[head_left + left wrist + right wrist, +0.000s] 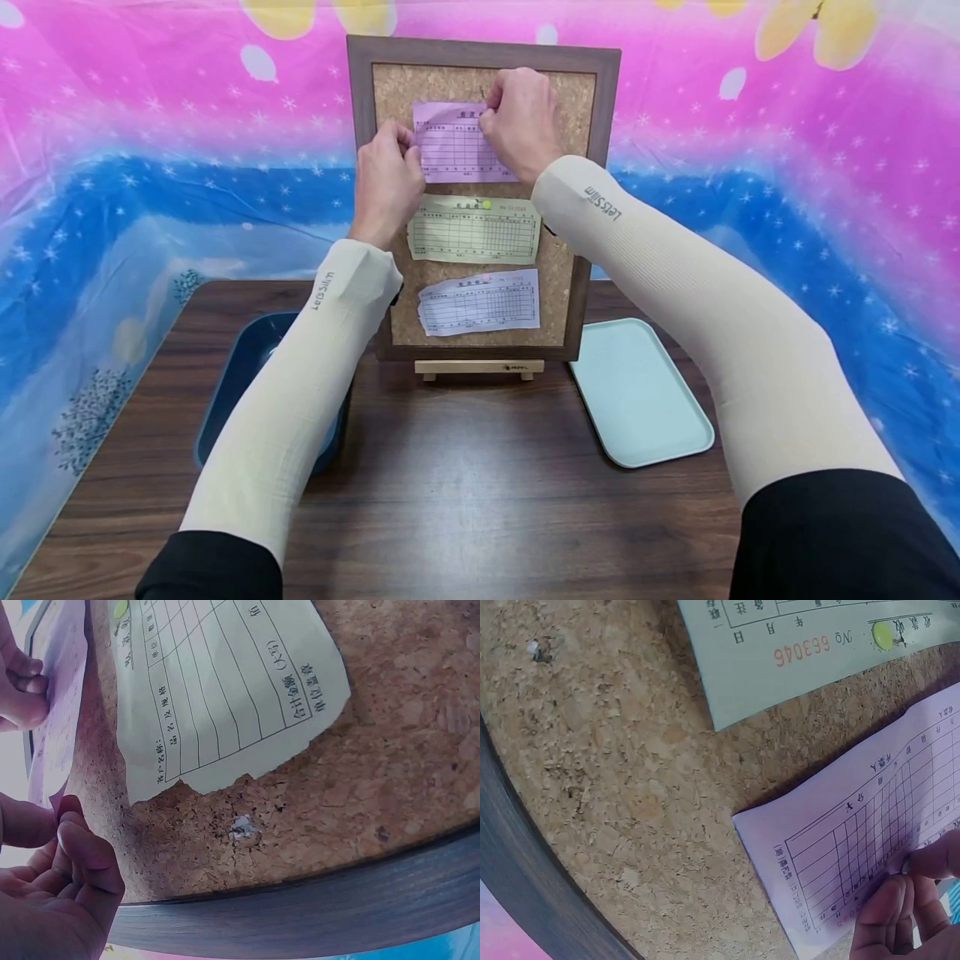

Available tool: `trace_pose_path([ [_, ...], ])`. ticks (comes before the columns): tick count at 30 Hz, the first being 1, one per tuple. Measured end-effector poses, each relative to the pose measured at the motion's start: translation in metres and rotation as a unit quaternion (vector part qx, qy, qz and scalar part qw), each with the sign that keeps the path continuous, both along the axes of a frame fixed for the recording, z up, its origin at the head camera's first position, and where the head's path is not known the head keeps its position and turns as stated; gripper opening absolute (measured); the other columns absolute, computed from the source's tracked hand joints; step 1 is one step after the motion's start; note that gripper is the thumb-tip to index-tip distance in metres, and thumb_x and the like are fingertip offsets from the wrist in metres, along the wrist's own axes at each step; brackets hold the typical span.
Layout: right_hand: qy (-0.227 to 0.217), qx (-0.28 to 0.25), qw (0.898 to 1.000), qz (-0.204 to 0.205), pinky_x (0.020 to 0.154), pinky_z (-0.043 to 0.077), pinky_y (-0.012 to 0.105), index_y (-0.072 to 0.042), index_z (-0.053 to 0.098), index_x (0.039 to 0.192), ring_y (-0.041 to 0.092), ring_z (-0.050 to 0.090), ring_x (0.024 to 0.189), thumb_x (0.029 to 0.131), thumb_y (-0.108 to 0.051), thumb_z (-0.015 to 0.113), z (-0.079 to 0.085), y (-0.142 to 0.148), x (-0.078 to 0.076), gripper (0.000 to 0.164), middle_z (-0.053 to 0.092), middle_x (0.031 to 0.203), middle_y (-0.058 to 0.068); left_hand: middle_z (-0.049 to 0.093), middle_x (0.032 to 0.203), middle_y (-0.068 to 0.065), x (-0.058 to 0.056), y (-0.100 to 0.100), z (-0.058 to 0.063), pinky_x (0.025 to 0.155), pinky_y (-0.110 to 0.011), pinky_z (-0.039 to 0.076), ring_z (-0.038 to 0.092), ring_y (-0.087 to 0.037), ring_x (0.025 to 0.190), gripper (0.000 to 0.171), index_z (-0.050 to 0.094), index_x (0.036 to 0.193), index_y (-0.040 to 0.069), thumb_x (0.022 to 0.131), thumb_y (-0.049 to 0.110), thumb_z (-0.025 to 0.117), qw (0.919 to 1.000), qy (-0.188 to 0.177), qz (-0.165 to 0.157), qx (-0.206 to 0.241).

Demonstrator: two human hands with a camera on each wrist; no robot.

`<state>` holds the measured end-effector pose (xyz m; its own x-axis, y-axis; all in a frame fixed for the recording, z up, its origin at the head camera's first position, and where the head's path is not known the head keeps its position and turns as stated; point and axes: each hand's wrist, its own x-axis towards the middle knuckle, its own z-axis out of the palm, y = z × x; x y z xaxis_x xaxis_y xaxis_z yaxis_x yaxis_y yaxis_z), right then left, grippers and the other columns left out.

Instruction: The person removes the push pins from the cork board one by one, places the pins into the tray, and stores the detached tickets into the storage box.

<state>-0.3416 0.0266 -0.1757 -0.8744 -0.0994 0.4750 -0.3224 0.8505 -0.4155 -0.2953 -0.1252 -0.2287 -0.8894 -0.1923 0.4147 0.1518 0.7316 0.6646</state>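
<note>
A pink receipt slip [450,148] lies against the upper part of a framed cork board [480,350]. My left hand [384,179] pinches its left edge between thumb and fingers; in the left wrist view that edge of paper bends off the cork. At the slip's top, my right hand [522,117] pinches a small tack, mostly hidden by the fingertips. Below hangs a pale green receipt slip [472,237] with a yellow-green round tack [883,635] at its top. A whitish receipt slip [480,308] with a pink tack [486,277] hangs lowest.
The board leans on a small wooden easel [480,367] on a dark wood table [465,500]. A dark blue tray [225,400] stands at the left, partly behind my left forearm. A pale mint tray [641,392] lies at the right. Patterned cloth [187,108] hangs behind.
</note>
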Motion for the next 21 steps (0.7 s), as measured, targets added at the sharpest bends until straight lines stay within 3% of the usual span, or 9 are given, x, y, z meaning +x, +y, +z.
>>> trace_pose_path([
  [10, -0.013, -0.005, 1.0, 0.009, 0.078, 0.037, 0.023, -0.012, 0.063, 0.083, 0.014, 0.05, 0.084, 0.073, -0.011, 0.057, 0.0, 0.004, -0.002, 0.011, 0.059, 0.087, 0.0, 0.055, 0.095, -0.003, -0.001, 0.0, -0.001, 0.068, -0.026, 0.039, 0.049, -0.012, 0.082, 0.02, 0.048, 0.102, 0.01, 0.091, 0.022, 0.037, 0.9999, -0.015, -0.001, 0.008],
  [16, 0.019, 0.012, 0.999, 0.04, 0.077, 0.035, 0.021, -0.011, 0.062, 0.08, 0.012, 0.049, 0.078, 0.073, -0.012, 0.055, -0.003, 0.008, -0.005, 0.01, 0.061, 0.082, 0.001, 0.055, 0.095, -0.002, 0.0, -0.003, -0.001, 0.067, -0.026, 0.039, 0.049, -0.012, 0.082, 0.02, 0.048, 0.102, 0.01, 0.091, 0.022, 0.036, 0.9998, -0.016, 0.0, 0.011],
  [21, 0.03, -0.004, 0.996, 0.079, 0.069, 0.037, 0.019, -0.011, 0.061, 0.079, 0.01, 0.05, 0.074, 0.073, -0.011, 0.055, -0.006, 0.014, -0.006, 0.008, 0.059, 0.082, 0.001, 0.054, 0.095, -0.002, -0.001, -0.005, 0.0, 0.067, -0.026, 0.039, 0.049, -0.012, 0.082, 0.021, 0.048, 0.104, 0.01, 0.091, 0.023, 0.036, 0.9996, -0.021, 0.0, 0.02],
])
